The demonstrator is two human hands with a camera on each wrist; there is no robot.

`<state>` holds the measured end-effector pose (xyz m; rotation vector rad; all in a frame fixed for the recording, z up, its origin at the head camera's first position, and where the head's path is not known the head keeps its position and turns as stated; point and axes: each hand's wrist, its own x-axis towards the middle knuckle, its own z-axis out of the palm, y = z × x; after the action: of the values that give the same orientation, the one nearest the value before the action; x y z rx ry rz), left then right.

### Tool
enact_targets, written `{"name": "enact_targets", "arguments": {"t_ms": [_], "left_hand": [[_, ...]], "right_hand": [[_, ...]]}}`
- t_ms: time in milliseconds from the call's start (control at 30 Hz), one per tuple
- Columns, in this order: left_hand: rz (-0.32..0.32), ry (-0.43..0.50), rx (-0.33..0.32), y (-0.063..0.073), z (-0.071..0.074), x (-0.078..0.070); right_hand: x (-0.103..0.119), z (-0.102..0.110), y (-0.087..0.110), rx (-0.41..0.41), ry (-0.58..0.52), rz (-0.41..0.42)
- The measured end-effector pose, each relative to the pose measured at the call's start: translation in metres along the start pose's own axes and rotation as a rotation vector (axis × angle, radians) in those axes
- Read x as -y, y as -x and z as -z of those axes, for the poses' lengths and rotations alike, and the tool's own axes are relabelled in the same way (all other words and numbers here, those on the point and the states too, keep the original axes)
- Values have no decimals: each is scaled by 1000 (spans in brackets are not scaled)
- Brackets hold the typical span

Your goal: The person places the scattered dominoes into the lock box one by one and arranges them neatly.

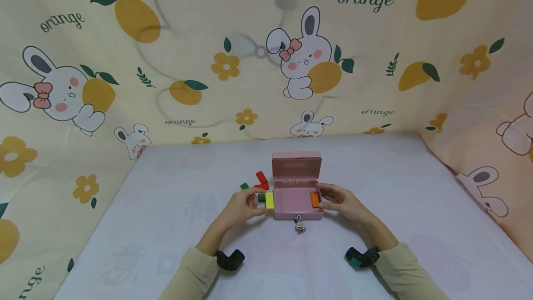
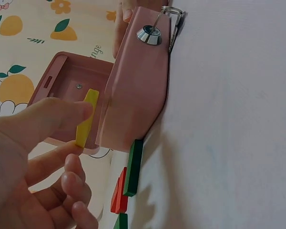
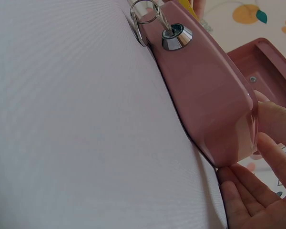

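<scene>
Pink box (image 1: 293, 205): on the desk (image 1: 291, 258), lid (image 1: 296, 168) up.
Left hand (image 1: 239, 207): you pinch the yellow block (image 1: 269, 201) by the box's left wall.
Right hand (image 1: 342, 203): you touch the box's right end; grip, cannot tell.
Orange block (image 1: 315, 200): inside the box, head view only.
Key (image 3: 164, 19): in the lock (image 3: 177, 40), clear only in wrist views.

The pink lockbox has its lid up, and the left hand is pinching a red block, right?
Not quite: the left hand is pinching a yellow block, not a red one, as the left wrist view shows. The pink lockbox does have its lid up.
</scene>
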<state>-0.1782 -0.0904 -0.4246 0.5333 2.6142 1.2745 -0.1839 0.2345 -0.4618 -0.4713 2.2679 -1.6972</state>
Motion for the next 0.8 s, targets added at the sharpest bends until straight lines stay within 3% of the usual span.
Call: {"name": "enact_targets", "arguments": {"t_ms": [800], "left_hand": [[-81,15,-10,-11,-8,-15]], "right_hand": [[-2,1,0,2,3,26]]}}
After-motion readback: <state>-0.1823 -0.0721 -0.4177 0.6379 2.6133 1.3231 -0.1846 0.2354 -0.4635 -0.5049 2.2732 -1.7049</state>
